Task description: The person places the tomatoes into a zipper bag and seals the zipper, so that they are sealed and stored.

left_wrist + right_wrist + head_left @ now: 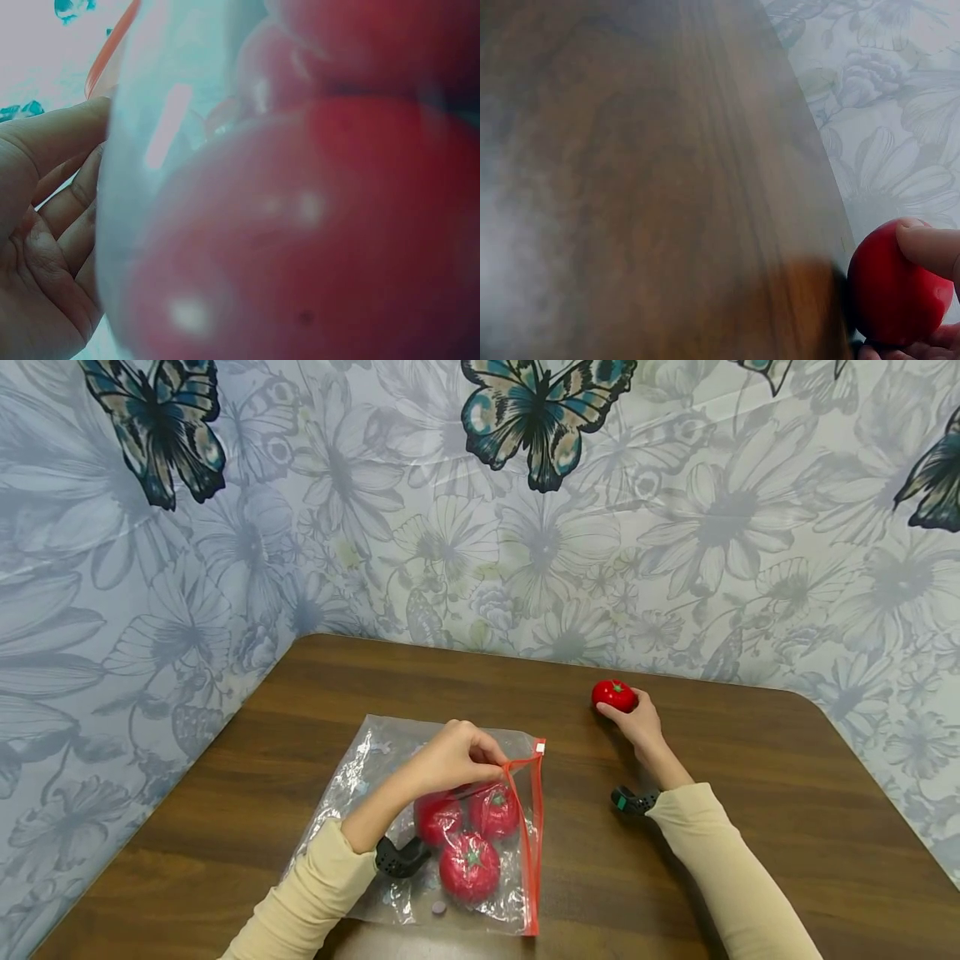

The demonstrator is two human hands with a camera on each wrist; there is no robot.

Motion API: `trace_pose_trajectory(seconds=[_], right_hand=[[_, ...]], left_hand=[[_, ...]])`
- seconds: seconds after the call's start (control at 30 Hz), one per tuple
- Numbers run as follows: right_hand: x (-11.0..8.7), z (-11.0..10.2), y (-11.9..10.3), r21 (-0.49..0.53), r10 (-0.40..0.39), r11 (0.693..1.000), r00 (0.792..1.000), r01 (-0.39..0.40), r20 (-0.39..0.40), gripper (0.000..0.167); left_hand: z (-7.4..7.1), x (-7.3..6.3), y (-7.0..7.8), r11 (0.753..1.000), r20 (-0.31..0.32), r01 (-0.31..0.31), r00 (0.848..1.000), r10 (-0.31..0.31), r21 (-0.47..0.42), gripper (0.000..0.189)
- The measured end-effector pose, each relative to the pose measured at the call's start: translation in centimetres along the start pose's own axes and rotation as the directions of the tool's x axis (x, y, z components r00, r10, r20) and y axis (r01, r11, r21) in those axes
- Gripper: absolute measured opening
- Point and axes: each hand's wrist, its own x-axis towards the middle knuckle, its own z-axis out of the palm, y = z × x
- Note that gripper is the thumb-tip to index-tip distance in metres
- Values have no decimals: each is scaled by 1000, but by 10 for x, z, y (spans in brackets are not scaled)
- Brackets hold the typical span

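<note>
A clear plastic zip bag (382,739) with a red-orange closure strip (535,868) lies on the table, its mouth toward the right. Inside it sit three red tomatoes (470,868), which loom large and blurred through the film in the left wrist view. My left hand (453,760) pinches the bag's upper film at the red strip, lifting that edge so the mouth gapes. Off to the right, near the table's far edge, my right hand (637,722) grips a single red tomato (612,694) with a green star-shaped top. The thumb (930,247) presses on its side in the right wrist view.
The brown wooden table (585,868) has rounded far corners and stands against a wall (450,568) covered in flower and butterfly print. A small round greyish spot (438,907) shows at the bag's near side. Dark cameras (633,800) are worn on both wrists.
</note>
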Motion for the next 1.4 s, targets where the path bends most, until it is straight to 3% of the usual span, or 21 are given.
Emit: trace_pose_trajectory(seconds=[0.6,1.4], right_hand=[[-13,-6,4,-4,-10,1000,999,10,53,82],[-70,-2,1,79,-118,991,975,105,186,75]], left_hand=[[1,0,-5,1000,-6,13,1000,-13,-13,5],[1,4,-6,1000,-13,17,1000,-17,6,6]])
